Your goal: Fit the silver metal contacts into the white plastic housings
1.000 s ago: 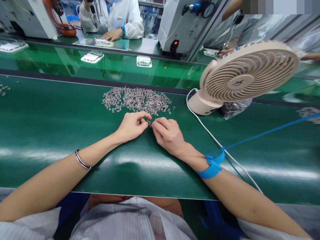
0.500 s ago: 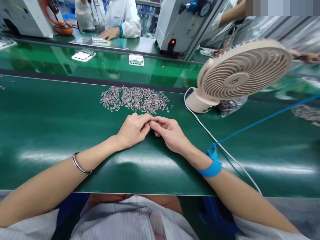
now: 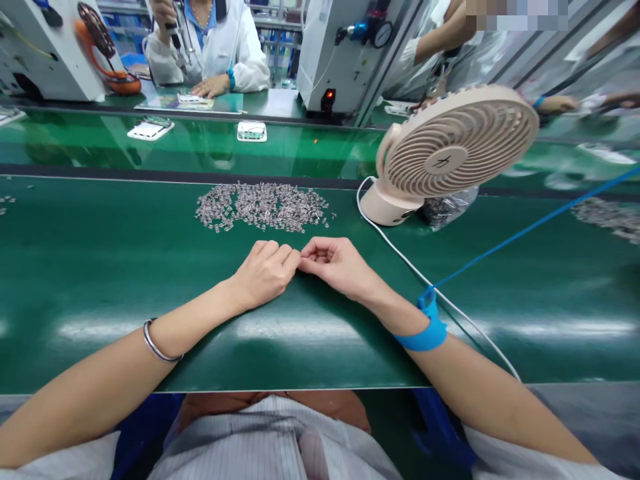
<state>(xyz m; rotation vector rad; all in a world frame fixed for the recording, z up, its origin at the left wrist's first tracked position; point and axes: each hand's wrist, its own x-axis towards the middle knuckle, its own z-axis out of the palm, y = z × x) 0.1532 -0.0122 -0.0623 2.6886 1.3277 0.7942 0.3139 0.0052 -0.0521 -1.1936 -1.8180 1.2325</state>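
Just in front of a pile of small grey metal parts (image 3: 265, 205), my two hands meet at the fingertips over the green tabletop (image 3: 100, 267). My left hand (image 3: 266, 275) is closed, knuckles up, with its thumb and forefinger tips against those of the other hand. My right hand (image 3: 340, 267) pinches with thumb and forefinger, its other fingers curled in. Whatever lies between the fingertips is too small or hidden to make out. A silver bangle (image 3: 159, 343) circles my left forearm; a blue wrist strap (image 3: 424, 332) with a cord is on my right wrist.
A beige fan (image 3: 450, 150) stands at the back right, its white cable (image 3: 415, 267) running toward the front edge. Behind it lies a clear plastic bag (image 3: 450, 208) of parts. White housings (image 3: 251, 131) rest on the green conveyor beyond. Co-workers sit across the line.
My left fingers have curled in more tightly and my right hand has tightened into a pinch. Both hands sit slightly farther from the pile. The camera view has shifted a little.
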